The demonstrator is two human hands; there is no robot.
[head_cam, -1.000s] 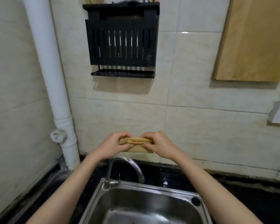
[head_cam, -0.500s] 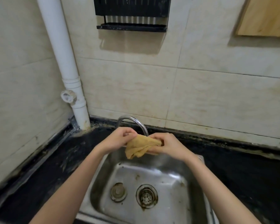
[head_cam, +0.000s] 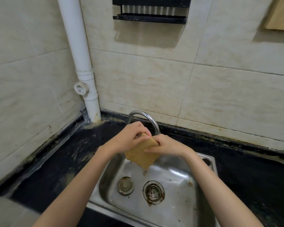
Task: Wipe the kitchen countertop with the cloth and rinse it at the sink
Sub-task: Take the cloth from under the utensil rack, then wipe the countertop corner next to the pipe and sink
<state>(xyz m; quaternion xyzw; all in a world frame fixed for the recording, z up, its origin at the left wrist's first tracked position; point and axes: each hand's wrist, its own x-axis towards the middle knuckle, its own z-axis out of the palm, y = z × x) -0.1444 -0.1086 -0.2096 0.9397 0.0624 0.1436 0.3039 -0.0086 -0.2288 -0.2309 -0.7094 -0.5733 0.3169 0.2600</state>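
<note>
Cream tiled walls [head_cam: 154, 82] are closing off the back and the left side, meeting at a corner where a white drainpipe [head_cam: 82, 63] is running down onto the black countertop [head_cam: 56, 161]. I'm looking down at both hands over the steel sink [head_cam: 208, 163], and they are meeting right under the curved tap [head_cam: 147, 118]. The left hand [head_cam: 129, 140] is curling its fingers over the top corner of the yellow cloth [head_cam: 141, 156]; the right hand [head_cam: 167, 145] is pinching the same upper edge just beside it, thumb lying across the front of the fabric. So both hands are clamped on the cloth and touching or very nearly touching each other.

From that grip the cloth is hanging down and slightly toward the left forearm, its long axis running roughly top to bottom, lower corner pointing into the basin. It is hanging free above the basin floor, apart from the metal below.

Below the grip the basin is giving open room: a round plug [head_cam: 125, 185] and a strainer drain [head_cam: 153, 191] are sitting side by side on its floor. Behind the grip the tap spout is arching close over the knuckles. Left of the grip the countertop is stretching open to the wall edge; right of it the counter is running on past the sink rim. High above, a black rack [head_cam: 149, 18] is hanging on the wall, and a wooden board [head_cam: 280, 18] is showing at the upper right edge.
</note>
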